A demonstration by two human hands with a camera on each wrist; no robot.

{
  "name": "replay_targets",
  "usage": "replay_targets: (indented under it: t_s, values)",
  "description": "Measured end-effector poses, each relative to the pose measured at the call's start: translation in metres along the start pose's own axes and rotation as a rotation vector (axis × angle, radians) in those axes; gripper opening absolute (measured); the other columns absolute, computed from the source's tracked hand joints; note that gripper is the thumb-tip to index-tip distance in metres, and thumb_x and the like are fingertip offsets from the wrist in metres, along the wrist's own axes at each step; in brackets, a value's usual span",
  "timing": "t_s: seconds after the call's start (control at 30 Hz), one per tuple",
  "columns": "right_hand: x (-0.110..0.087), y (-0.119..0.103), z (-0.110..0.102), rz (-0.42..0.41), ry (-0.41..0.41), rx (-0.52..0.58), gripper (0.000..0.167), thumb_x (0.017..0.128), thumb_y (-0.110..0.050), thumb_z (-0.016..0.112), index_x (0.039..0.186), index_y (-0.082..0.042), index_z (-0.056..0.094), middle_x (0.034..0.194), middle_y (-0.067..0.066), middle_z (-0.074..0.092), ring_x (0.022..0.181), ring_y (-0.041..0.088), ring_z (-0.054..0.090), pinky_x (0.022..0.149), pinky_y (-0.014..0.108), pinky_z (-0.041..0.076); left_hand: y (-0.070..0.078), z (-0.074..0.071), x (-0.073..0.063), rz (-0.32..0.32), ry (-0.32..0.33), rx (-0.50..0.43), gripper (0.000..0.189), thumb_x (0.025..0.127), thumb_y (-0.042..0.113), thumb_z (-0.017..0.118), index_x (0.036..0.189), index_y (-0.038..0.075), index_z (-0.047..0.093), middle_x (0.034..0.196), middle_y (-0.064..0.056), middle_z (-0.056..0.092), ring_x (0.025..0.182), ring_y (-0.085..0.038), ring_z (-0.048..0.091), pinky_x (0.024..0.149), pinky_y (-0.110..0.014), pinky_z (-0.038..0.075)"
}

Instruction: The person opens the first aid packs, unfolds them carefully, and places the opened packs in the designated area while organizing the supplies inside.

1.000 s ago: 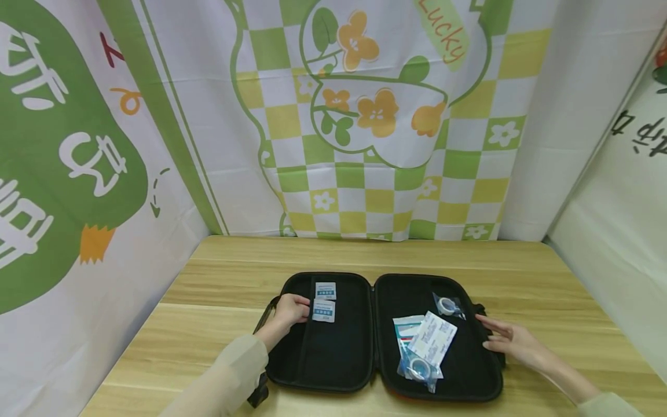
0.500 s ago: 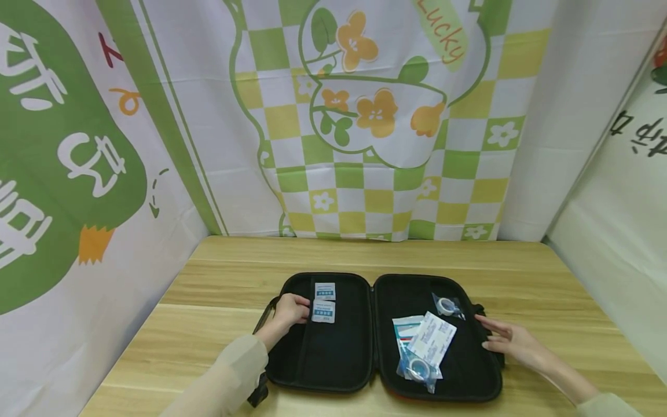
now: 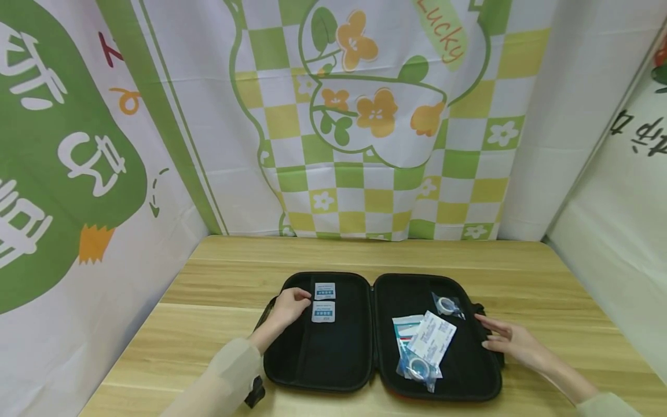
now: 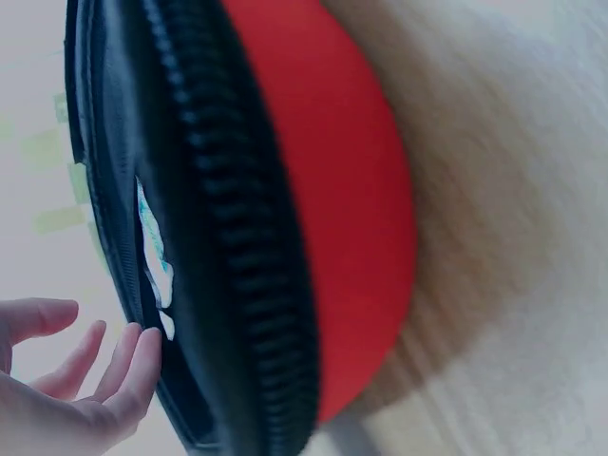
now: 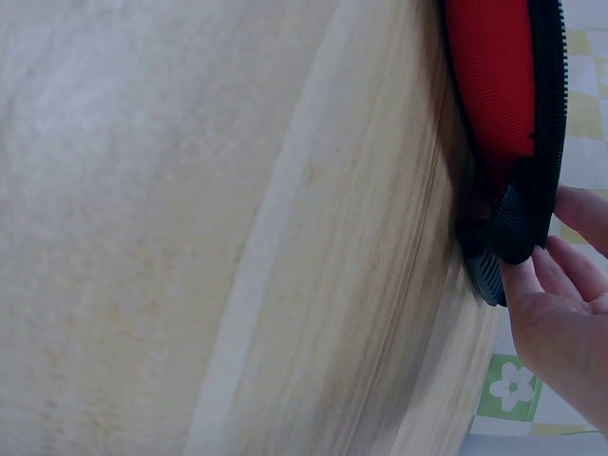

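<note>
A zip case point(image 3: 339, 359), black inside and red outside point(image 4: 351, 209), lies spread flat on the table. Two small white-and-blue sachets point(image 3: 323, 311) sit one above the other in its left half. My left hand point(image 3: 292, 304) hovers at the upper left of that half, fingertips just left of the sachets. In the left wrist view its thumb and loosely bent fingers point(image 4: 142, 370) stand apart, holding nothing. My right hand point(image 3: 513, 341) pinches the right rim of the case; in the right wrist view its fingers point(image 5: 579, 275) are at the rim beside a black strap point(image 5: 508, 228).
The right half holds a white printed packet point(image 3: 433, 339), a teal-and-white packet point(image 3: 403, 325) partly under it, and two tape rolls point(image 3: 418, 368) in clear bluish bags. Wooden table point(image 3: 208, 278) surrounds the case, with printed curtains point(image 3: 375, 202) behind.
My left hand has let go of the lower sachet and shifted slightly up and away from it. That sachet now lies straighter, just below the upper one. The right hand has stayed still.
</note>
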State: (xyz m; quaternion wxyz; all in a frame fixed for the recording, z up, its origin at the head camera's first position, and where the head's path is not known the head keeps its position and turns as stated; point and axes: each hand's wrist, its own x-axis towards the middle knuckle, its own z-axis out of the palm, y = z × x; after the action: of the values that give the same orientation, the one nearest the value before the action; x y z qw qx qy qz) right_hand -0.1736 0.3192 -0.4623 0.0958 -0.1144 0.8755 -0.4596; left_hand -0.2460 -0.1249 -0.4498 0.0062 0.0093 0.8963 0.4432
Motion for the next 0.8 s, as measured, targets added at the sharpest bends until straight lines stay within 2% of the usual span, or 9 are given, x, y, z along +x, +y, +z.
replay_targets:
  t_s: [0.1, 0.27, 0.4, 0.63, 0.8]
  values:
    - [0.0, 0.0, 0.0, 0.004, -0.003, 0.001, 0.06, 0.082, -0.012, 0.06, 0.127, 0.016, 0.032, 0.127, 0.04, 0.029, 0.103, 0.047, 0.048, 0.075, 0.022, 0.048, 0.007, -0.002, -0.004, 0.092, -0.023, 0.037, 0.016, 0.079, 0.004, 0.057, 0.093, -0.003, 0.062, 0.085, -0.012, 0.062, 0.076, -0.023, 0.058, 0.065, -0.034, 0.048]
    - [0.0, 0.0, 0.0, 0.001, -0.007, 0.003, 0.059, 0.083, -0.012, 0.06, 0.127, 0.016, 0.032, 0.128, 0.04, 0.028, 0.103, 0.047, 0.048, 0.073, 0.016, 0.046, 0.014, 0.001, -0.009, 0.223, -0.12, 0.064, 0.019, 0.082, 0.005, 0.057, 0.1, -0.001, 0.061, 0.094, -0.014, 0.061, 0.086, -0.026, 0.058, 0.07, -0.035, 0.048]
    - [0.0, 0.0, 0.0, -0.003, -0.012, 0.006, 0.059, 0.083, -0.012, 0.059, 0.127, 0.016, 0.032, 0.128, 0.04, 0.028, 0.103, 0.047, 0.047, 0.073, 0.015, 0.045, 0.019, 0.005, -0.013, 0.299, -0.185, 0.059, 0.021, 0.083, 0.006, 0.055, 0.102, 0.0, 0.061, 0.1, -0.013, 0.06, 0.092, -0.027, 0.056, 0.073, -0.034, 0.047]
    - [0.001, 0.0, -0.001, -0.026, -0.008, -0.007, 0.058, 0.083, -0.012, 0.06, 0.126, 0.016, 0.033, 0.127, 0.04, 0.029, 0.102, 0.046, 0.049, 0.073, 0.014, 0.045, 0.032, 0.018, -0.02, 0.384, -0.285, 0.01, 0.02, 0.083, 0.008, 0.057, 0.101, 0.001, 0.062, 0.1, -0.011, 0.061, 0.092, -0.024, 0.057, 0.074, -0.03, 0.048]
    - [0.001, 0.001, -0.001, -0.046, -0.006, -0.019, 0.057, 0.083, -0.011, 0.06, 0.126, 0.016, 0.034, 0.126, 0.04, 0.03, 0.1, 0.04, 0.051, 0.074, 0.014, 0.045, 0.044, 0.03, -0.026, 0.427, -0.342, 0.011, 0.019, 0.083, 0.01, 0.059, 0.1, 0.004, 0.062, 0.098, -0.007, 0.059, 0.092, -0.023, 0.055, 0.075, -0.027, 0.046]
